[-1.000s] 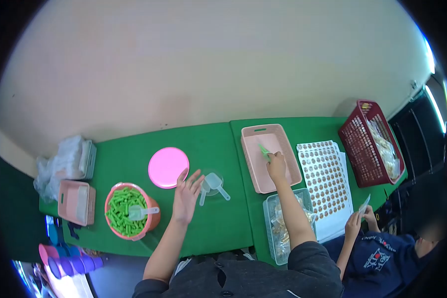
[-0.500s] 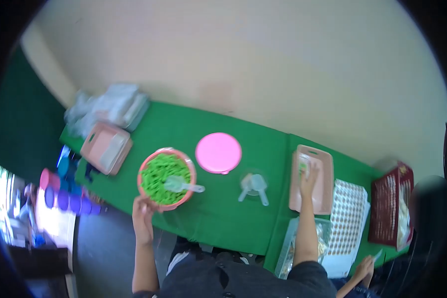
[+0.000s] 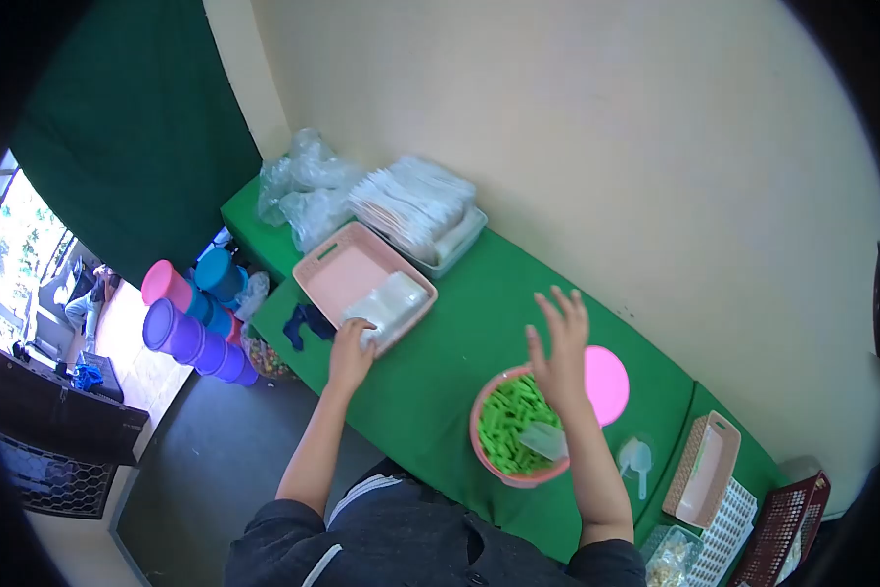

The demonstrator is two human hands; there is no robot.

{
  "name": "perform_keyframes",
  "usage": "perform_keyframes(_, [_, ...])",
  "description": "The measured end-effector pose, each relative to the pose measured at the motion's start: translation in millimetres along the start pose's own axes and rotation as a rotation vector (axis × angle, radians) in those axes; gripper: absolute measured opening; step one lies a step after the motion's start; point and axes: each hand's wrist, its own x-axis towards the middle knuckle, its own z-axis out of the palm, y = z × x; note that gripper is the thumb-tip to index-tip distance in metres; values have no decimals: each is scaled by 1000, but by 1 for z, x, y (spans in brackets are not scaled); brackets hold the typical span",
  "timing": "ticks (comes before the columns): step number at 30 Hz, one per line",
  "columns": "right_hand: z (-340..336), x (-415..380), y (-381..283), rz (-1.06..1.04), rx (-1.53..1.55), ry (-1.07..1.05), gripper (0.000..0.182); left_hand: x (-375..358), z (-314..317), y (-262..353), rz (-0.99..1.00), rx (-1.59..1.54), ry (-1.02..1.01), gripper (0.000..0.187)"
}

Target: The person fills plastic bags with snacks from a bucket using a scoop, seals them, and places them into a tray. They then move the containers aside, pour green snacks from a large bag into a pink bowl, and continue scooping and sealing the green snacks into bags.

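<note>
My left hand is at the near edge of a pink basket, its fingers pinching the end of a stack of clear plastic bags lying in it. My right hand is raised with fingers spread and holds nothing. It is above the right side of a pink bowl filled with green stick-shaped pieces. A clear plastic scoop rests on the pieces, its handle hidden behind my right forearm. Right of that hand lies a round pink lid.
Folded white packs fill a clear tub behind the basket, beside crumpled plastic bags. To the right are clear scoops, another pink basket, a white perforated tray and a maroon crate. Purple buckets stand off the table's left end.
The view has swung left. My left hand has gone from the bowl's rim to the left basket's bags. My right hand has left the right basket, where a small green-filled pack was, and is now empty.
</note>
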Motion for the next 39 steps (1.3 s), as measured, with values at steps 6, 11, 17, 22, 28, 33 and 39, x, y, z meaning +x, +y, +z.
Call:
perform_keyframes(6, [131, 72, -68, -164, 143, -168, 44, 60, 24, -70, 31, 352, -545, 66])
perform_keyframes(11, [275, 40, -34, -150, -51, -543, 48, 54, 33, -85, 84, 396, -563, 58])
perform_keyframes(17, [282, 22, -51, -16, -131, -503, 70, 66, 3, -92, -1, -49, -428, 35])
perform_keyframes(22, [261, 27, -67, 156, -8, -272, 78, 65, -15, -88, -77, -103, -490, 32])
perform_keyframes(28, [251, 24, -69, 295, 144, -144, 76, 61, -28, -76, 5, -312, -365, 30])
perform_keyframes(33, [228, 12, -83, 746, 1189, -229, 61, 68, -80, -18, -458, -1209, -219, 29])
perform_keyframes(39, [178, 4, -146, 632, 1288, -193, 30, 39, -70, 28, -529, -1573, -316, 33])
